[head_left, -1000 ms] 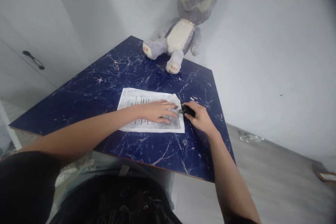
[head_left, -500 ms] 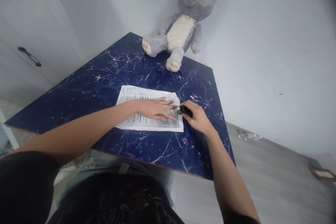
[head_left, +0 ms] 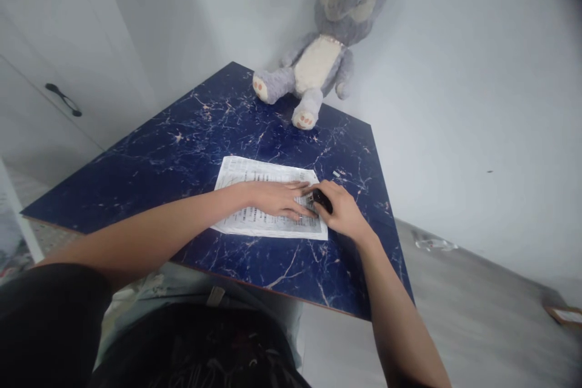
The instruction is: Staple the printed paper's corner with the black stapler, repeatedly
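Printed sheets of paper (head_left: pixel 268 228) lie on the blue marbled table. My left hand (head_left: pixel 278 198) rests flat across them, palm down, its fingers spread toward the right edge. In my right hand (head_left: pixel 340 209) is a small black stapler (head_left: pixel 322 200), gripped over the right edge of the paper. Its metal front end points left, close to my left fingertips. Whether its jaws are around the sheets or only on top, I cannot tell.
The table (head_left: pixel 191 151) has a thin edge near my body. A grey plush toy (head_left: pixel 316 66) sits at its back corner against the wall. A small pale object (head_left: pixel 337 174) lies beyond my right hand. A cupboard handle (head_left: pixel 63 100) is at left.
My right hand and the stapler have moved left relative to the paper, further over its right edge and nearer my left fingers. My left hand stays flat; the whole view has shifted slightly.
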